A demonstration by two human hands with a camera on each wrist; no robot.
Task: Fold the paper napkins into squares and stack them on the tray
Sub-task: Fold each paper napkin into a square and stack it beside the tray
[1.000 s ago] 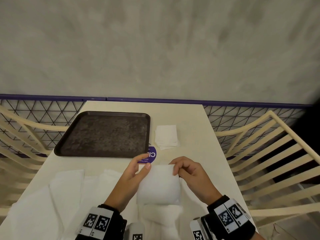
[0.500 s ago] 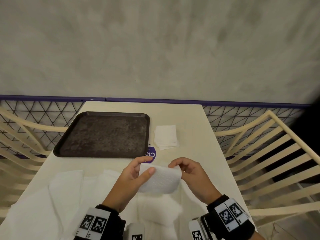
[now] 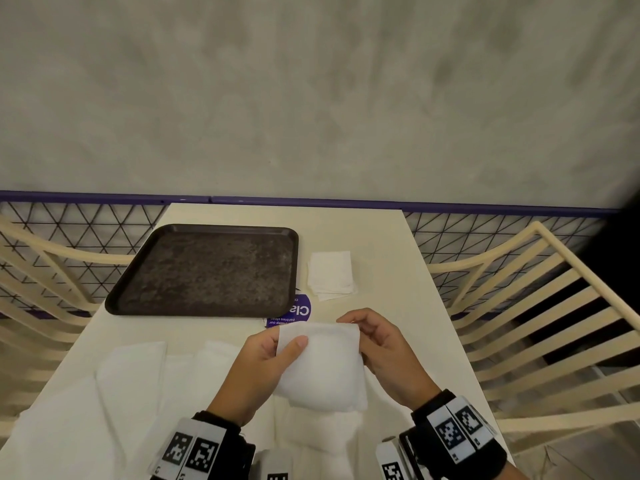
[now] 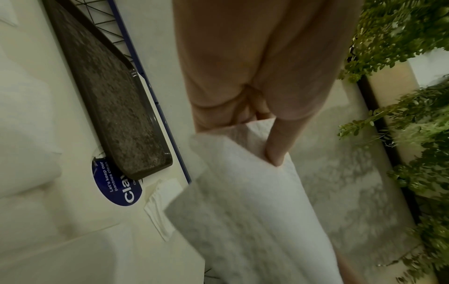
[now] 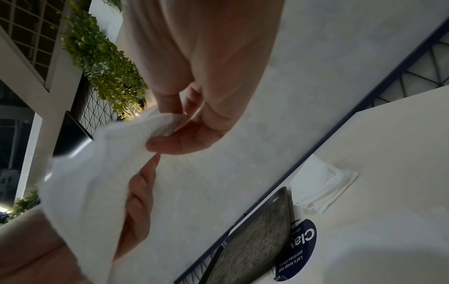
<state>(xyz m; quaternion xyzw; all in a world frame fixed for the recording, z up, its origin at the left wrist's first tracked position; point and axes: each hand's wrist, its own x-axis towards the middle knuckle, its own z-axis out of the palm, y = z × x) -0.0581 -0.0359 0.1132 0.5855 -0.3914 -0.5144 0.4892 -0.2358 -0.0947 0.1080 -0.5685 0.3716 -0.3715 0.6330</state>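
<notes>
A white paper napkin [image 3: 322,365] hangs folded between both hands above the near part of the table. My left hand [image 3: 273,355] pinches its upper left corner with thumb on top, and the left wrist view shows that same napkin [image 4: 245,201]. My right hand [image 3: 374,341] pinches the upper right corner, gripping the napkin [image 5: 109,163] between thumb and fingers. The dark speckled tray [image 3: 207,271] sits empty at the far left of the table. A small stack of folded square napkins [image 3: 330,273] lies right of the tray.
Several unfolded white napkins [image 3: 131,375] lie spread on the table's near left. A round purple sticker [image 3: 298,311] sits by the tray's near right corner. Cream slatted chairs [image 3: 519,323] flank the table on both sides. A wire fence with a purple rail [image 3: 311,200] borders the far edge.
The napkin was lifted and turned between both hands; its lower part now hangs down again, bulging toward me. Both hands rose slightly and kept their grip.
</notes>
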